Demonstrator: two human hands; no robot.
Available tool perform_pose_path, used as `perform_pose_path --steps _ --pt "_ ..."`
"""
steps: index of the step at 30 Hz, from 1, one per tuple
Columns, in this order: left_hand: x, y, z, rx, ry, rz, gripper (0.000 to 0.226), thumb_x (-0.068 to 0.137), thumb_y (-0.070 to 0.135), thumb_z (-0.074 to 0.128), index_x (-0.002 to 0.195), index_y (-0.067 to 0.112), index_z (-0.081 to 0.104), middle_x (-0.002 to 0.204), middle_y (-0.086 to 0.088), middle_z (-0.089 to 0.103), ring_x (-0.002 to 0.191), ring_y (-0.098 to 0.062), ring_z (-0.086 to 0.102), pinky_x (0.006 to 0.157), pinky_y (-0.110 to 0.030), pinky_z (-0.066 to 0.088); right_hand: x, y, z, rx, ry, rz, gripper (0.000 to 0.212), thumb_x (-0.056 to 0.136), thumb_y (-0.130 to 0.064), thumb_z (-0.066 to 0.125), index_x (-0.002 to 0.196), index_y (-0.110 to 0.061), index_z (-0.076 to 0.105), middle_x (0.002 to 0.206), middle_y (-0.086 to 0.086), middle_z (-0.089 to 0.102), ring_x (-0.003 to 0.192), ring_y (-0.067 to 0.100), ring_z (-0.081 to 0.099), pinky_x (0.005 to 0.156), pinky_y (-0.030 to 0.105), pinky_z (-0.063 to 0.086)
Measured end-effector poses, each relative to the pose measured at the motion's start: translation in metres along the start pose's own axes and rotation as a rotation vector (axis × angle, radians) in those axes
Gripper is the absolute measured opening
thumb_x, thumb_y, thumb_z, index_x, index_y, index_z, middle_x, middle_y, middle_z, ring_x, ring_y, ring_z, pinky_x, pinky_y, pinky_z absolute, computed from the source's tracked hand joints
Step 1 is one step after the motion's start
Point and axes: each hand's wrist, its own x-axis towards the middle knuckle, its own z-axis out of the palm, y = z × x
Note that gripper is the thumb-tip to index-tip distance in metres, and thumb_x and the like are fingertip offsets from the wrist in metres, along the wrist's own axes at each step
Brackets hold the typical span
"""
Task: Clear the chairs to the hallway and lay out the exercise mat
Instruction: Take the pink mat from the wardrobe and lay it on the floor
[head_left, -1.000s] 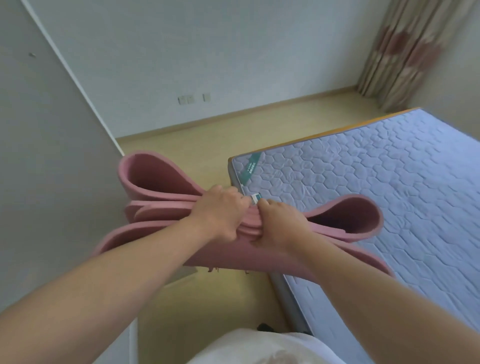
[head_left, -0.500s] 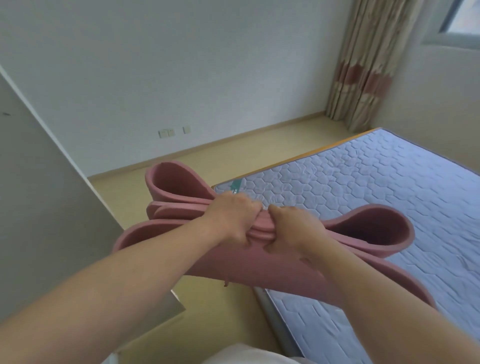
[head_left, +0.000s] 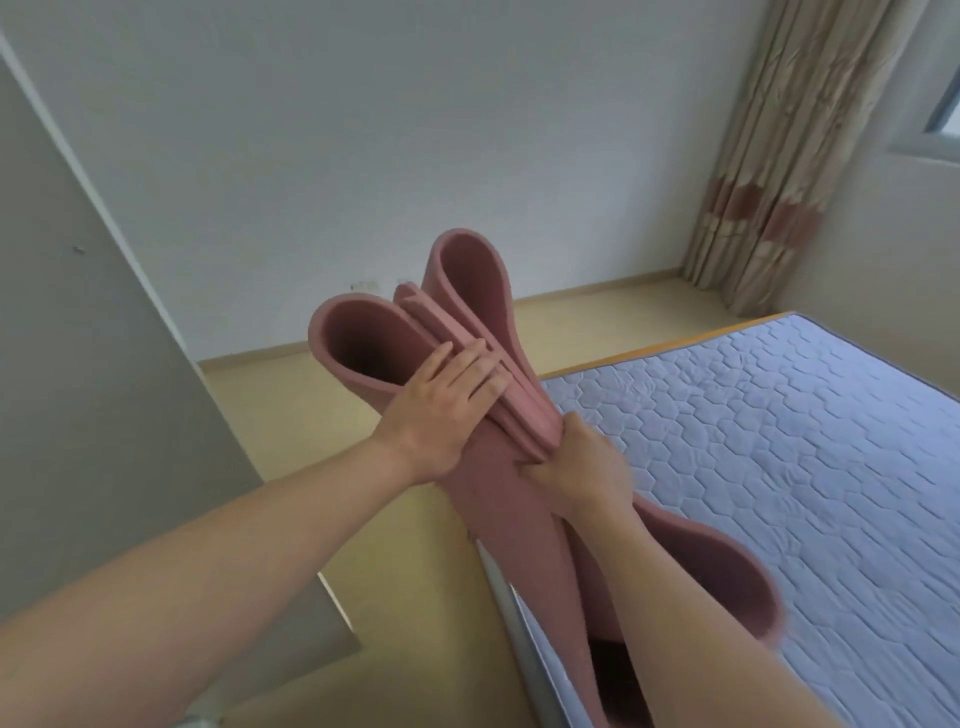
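Observation:
A thick pink exercise mat (head_left: 363, 343), folded into loose loops, is held up in front of me above the corner of the bed. Its far loops point up and away, and another loop hangs low at the right. My left hand (head_left: 441, 410) lies flat on the folded layers with its fingers straight. My right hand (head_left: 576, 462) grips the pinched middle of the folds from below. No chairs are in view.
A bed with a lilac quilted mattress (head_left: 779, 467) fills the right side. Bare wooden floor (head_left: 322, 415) runs between the bed and the far white wall. A grey panel (head_left: 93, 364) stands close on the left. A curtain (head_left: 769, 171) hangs at the far right corner.
The mat has swung from lying sideways to pointing up and away. My left hand has let go of its grip and now lies flat on the folds. The view has tilted upward.

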Motion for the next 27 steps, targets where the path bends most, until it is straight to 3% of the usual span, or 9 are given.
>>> perform_pose_path --steps 4,9,12,17,21,27 --pt "-0.008 -0.022 -0.006 0.032 0.03 0.008 0.073 0.089 0.02 0.06 0.157 0.013 0.033 0.167 -0.012 0.024 0.156 -0.031 0.014 0.124 -0.051 0.018 0.017 -0.02 0.007 0.168 0.073 0.049 0.044 0.06 -0.057 0.064 0.088 -0.028 0.045 0.076 -0.011 0.057 0.064 0.013 0.055 0.048 0.027 0.032" --pt "-0.02 -0.064 -0.021 0.122 0.009 0.021 0.057 0.091 0.019 0.058 0.147 0.012 0.048 0.163 -0.013 0.034 0.153 -0.033 0.025 0.123 -0.05 0.021 0.04 -0.056 0.012 0.331 0.15 0.058 0.047 0.057 -0.061 0.065 0.085 -0.031 0.042 0.074 -0.014 0.055 0.062 0.009 0.051 0.049 0.026 0.031" --pt "-0.029 -0.095 -0.035 0.234 -0.033 0.065 0.051 0.088 0.012 0.057 0.139 0.009 0.056 0.162 -0.015 0.035 0.152 -0.034 0.027 0.125 -0.05 0.018 0.051 -0.075 0.014 0.395 0.168 0.046 0.053 0.057 -0.066 0.067 0.084 -0.031 0.039 0.076 -0.013 0.056 0.065 0.016 0.055 0.054 0.032 0.042" --pt "-0.049 -0.144 -0.058 0.408 0.014 0.082 0.056 0.089 0.003 0.041 0.143 0.007 0.053 0.165 -0.019 0.026 0.154 -0.037 0.02 0.125 -0.051 0.017 0.068 -0.111 0.017 0.505 0.188 0.019 0.057 0.056 -0.068 0.07 0.086 -0.029 0.04 0.081 -0.011 0.059 0.072 0.022 0.06 0.062 0.038 0.051" --pt "-0.069 -0.169 -0.07 0.536 -0.174 -0.01 0.054 0.088 0.007 0.043 0.141 0.004 0.056 0.158 -0.019 0.04 0.147 -0.037 0.037 0.123 -0.051 0.025 0.07 -0.134 0.022 0.597 0.212 0.005 0.056 0.057 -0.065 0.072 0.083 -0.028 0.04 0.077 -0.012 0.056 0.065 0.012 0.054 0.053 0.03 0.04" --pt "-0.099 -0.193 -0.067 0.648 -0.539 -0.261 0.063 0.1 0.025 0.037 0.159 0.005 0.022 0.168 -0.016 0.013 0.156 -0.032 0.009 0.127 -0.046 0.004 0.07 -0.163 0.024 0.642 0.195 -0.009 0.056 0.058 -0.063 0.075 0.083 -0.026 0.041 0.072 -0.014 0.049 0.065 0.022 0.049 0.061 0.033 0.037"
